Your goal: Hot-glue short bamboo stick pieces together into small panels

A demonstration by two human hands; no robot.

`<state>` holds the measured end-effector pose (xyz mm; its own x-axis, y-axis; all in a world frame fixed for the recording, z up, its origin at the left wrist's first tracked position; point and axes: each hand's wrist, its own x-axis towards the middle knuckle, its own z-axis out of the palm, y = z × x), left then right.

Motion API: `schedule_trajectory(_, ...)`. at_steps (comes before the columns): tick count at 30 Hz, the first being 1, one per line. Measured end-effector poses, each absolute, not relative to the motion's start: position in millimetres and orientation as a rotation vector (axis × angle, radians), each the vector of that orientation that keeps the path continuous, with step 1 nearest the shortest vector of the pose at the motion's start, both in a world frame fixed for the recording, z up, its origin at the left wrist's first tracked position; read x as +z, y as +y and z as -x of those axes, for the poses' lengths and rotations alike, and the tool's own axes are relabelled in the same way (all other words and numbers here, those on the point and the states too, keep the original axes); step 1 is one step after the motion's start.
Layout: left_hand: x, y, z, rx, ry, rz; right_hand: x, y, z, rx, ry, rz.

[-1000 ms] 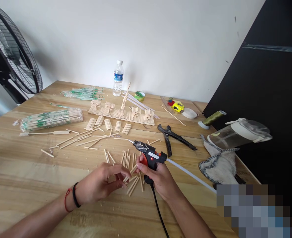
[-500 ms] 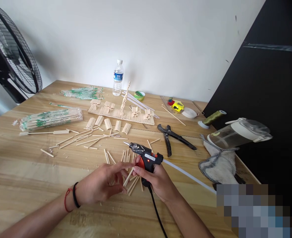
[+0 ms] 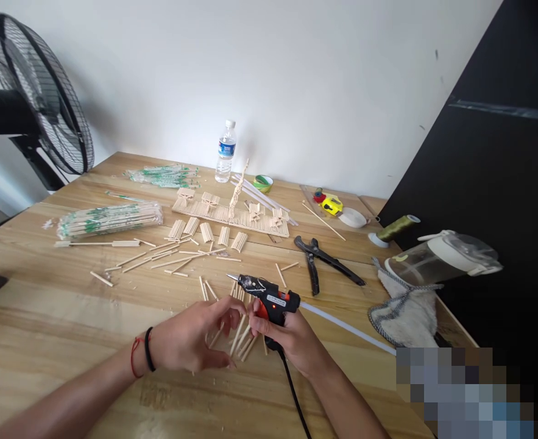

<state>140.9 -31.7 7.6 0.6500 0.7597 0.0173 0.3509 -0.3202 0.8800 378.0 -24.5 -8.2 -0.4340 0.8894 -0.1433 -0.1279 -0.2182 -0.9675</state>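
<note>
the table [image 3: 90,341] meets the white wall [image 3: 323,91] along its far edge; a black panel [image 3: 488,183] rises by the right edge, and a fan [image 3: 63,97] stands past the far left corner. the broadest room to move lies at front left, where crumb-dotted wood runs around the left forearm. farther in, loose sticks [image 3: 191,257], 5 small stick panels [image 3: 207,231] and a long stick model [image 3: 218,212] close it off. on the right, a black cutter [image 3: 337,263] and a cloth [image 3: 408,308] beside a clear jug [image 3: 421,262] narrow the way.

the right hand [image 3: 291,338] is clenched around the handle of a black glue gun [image 3: 269,299], nozzle toward the left; the gun is above mid-table, over short sticks [image 3: 249,349], its cord [image 3: 291,390] falling toward the near edge. the left hand [image 3: 191,335] arches just beside, thumb and forefinger parted; whether its curled fingers grasp a stick, i cannot tell.
</note>
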Motion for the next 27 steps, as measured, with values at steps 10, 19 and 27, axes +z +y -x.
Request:
schedule_trajectory(10, 11, -6, -54, 0.360, 1.025, -2.268, 4, -30, -345, 1.646, -1.417, 1.077)
schedule_trajectory(19, 1, -3, -47, 0.322, 0.945, -2.324, -6, -25, -306, 1.489, -1.546, 1.274)
schedule_trajectory(27, 11, -3, -46, 0.241, 0.974, -2.318, -12, -35, -309, 1.406, -1.519, 1.393)
